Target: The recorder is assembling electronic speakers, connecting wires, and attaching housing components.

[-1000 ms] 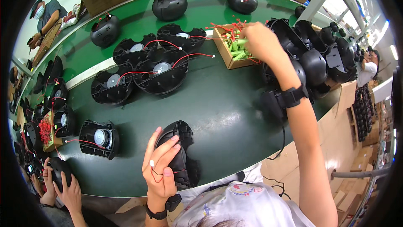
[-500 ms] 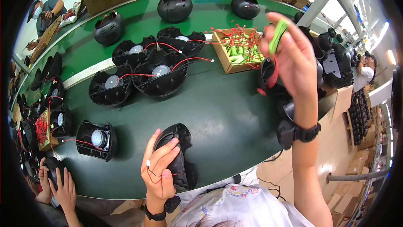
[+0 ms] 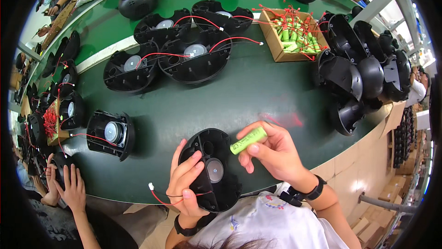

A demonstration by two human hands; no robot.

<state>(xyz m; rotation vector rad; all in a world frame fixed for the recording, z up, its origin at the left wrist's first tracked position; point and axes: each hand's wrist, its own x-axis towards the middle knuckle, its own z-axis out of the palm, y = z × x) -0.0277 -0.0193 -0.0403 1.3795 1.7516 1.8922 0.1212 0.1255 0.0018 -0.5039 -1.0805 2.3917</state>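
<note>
My left hand [image 3: 185, 182] grips the left edge of a black plastic speaker housing [image 3: 223, 145], its fingers over the rim. The housing's inside faces up, with a round grey speaker [image 3: 214, 170] in the middle. A thin red-and-black cable with a white plug [image 3: 151, 186] runs out past that hand to the left. Just right of the housing, my right hand [image 3: 280, 152] pinches a light green cylindrical battery [image 3: 249, 140] between thumb and fingers. The battery is tilted and apart from the housing; its red wire trails blurred behind the hand.
Several open speaker housings [image 3: 195, 72] with red cables lie ahead. A cardboard box [image 3: 294, 57] of green batteries stands beyond my right hand. Black shells [image 3: 340, 76] are piled at the right. Another speaker unit [image 3: 110, 134] lies left; a co-worker's hands [image 3: 71, 189] hold a black part.
My right hand has come down from beside the battery box to the housing, bringing the battery. The housing has turned so its inside faces up. The view has shifted.
</note>
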